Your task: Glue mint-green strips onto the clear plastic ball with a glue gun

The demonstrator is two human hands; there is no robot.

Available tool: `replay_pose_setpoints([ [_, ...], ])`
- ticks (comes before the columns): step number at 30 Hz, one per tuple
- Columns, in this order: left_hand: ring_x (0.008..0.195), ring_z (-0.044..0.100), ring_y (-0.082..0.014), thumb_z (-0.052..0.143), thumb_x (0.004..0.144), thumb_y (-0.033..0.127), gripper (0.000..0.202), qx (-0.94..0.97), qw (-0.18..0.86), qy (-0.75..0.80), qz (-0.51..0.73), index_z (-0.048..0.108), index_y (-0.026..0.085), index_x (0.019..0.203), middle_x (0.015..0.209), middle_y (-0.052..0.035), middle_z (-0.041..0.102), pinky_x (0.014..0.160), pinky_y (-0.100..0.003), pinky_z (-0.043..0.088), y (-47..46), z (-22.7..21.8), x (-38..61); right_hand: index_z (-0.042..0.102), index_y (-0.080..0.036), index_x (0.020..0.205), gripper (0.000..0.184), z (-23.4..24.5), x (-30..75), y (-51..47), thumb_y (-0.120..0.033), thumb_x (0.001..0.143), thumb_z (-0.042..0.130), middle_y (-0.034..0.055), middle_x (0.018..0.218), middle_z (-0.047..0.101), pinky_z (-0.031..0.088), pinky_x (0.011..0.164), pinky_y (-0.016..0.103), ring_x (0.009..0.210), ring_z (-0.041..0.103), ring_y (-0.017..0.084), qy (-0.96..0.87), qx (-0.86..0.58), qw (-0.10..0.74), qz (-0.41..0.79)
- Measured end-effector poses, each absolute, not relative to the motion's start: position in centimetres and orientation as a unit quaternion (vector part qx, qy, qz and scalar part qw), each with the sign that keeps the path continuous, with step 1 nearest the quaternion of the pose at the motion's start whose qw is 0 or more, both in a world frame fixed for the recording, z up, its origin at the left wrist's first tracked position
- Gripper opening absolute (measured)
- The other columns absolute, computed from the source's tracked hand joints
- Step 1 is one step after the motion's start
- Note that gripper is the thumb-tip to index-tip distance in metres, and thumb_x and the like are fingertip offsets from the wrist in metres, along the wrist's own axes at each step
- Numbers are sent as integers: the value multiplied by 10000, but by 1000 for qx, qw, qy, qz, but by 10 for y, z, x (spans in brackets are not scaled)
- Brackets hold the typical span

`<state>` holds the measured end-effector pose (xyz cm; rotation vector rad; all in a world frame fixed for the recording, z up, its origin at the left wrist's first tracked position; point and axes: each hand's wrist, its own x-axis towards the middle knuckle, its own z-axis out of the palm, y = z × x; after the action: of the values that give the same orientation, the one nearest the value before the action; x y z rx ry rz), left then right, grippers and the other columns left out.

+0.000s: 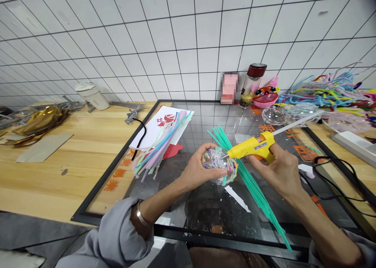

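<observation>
My left hand (196, 170) is closed around a clear plastic ball (212, 158) with multicoloured bits on it, held above the glass panel. In my right hand (279, 170) is a yellow hot glue gun (249, 147), a glue stick (296, 124) poking out of its back end. The metal nozzle points left and meets or nearly meets the ball; contact cannot be made out exactly. Beneath and beside both hands runs a bundle of green pipe cleaners (255, 193). A torn white paper strip (237, 199) lies just below the ball.
Pastel pipe cleaners (161, 142) lie over a white sheet (147, 129) at left. Behind stand a phone (229, 88) and a glass bottle (252, 84). A multicoloured pipe cleaner heap (329, 89), clear plastic shells (293, 113), a power strip (357, 147) and black cable (337, 181) sit right.
</observation>
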<state>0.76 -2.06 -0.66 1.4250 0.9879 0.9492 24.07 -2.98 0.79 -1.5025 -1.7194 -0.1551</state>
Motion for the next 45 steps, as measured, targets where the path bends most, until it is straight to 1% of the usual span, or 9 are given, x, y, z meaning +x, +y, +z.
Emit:
replay_pose_setpoints([
  [6,836,588,-151,880,595,367,675,604,556,416,391,541,232,1163,991,6,623,735,-242,467,-21,-7,7,492,-236,681,394,7,240,-30,-600,805,580,-18,493,503,278,447,274,406,435,135,-671,-607,421,-61],
  [10,848,611,-163,880,590,363,679,602,560,415,389,546,231,1166,1013,-1,633,751,-258,477,-21,-7,7,503,-232,701,408,5,239,-30,-616,823,569,-13,515,522,285,452,272,423,451,139,-671,-604,425,-63],
  [16,829,614,-156,888,585,359,688,600,564,412,391,546,225,1167,992,2,638,736,-252,477,-21,-7,7,525,-222,716,396,3,240,-30,-598,832,565,5,537,555,291,464,275,440,482,153,-675,-603,419,-75],
  [24,876,646,-178,885,593,343,692,589,581,409,385,526,237,1175,1040,-14,660,807,-291,493,-22,-6,8,484,-237,670,353,5,241,-28,-553,791,581,-8,500,546,310,454,264,415,485,141,-674,-603,420,-75],
  [29,846,622,-162,890,576,347,702,588,576,413,390,531,234,1169,1012,-3,637,779,-273,480,-22,-5,8,453,-255,644,301,10,239,-29,-500,744,595,-10,484,532,316,439,270,400,467,140,-671,-612,414,-59],
  [33,812,596,-153,887,564,362,701,591,563,426,389,542,233,1160,981,4,627,736,-259,466,-22,-4,8,441,-258,636,276,11,239,-29,-475,741,577,-23,467,503,305,443,271,395,441,130,-672,-612,412,-64],
  [36,814,593,-153,884,569,364,694,593,562,426,388,543,231,1159,984,4,630,736,-259,467,-22,-4,8,441,-254,645,262,9,240,-29,-459,738,574,-27,472,501,302,449,269,398,442,126,-673,-610,412,-65],
  [41,856,599,-160,884,583,354,679,599,562,413,393,541,231,1156,1015,-1,626,757,-257,471,-22,-5,8,456,-249,654,269,7,240,-29,-467,725,595,-16,489,524,318,454,273,406,464,137,-665,-624,407,-60],
  [45,867,623,-174,878,590,356,696,599,570,414,381,532,233,1181,1039,-12,642,770,-269,478,-22,-5,8,446,-252,652,304,6,239,-29,-498,752,594,-19,490,513,299,449,274,404,446,134,-662,-625,409,-64],
])
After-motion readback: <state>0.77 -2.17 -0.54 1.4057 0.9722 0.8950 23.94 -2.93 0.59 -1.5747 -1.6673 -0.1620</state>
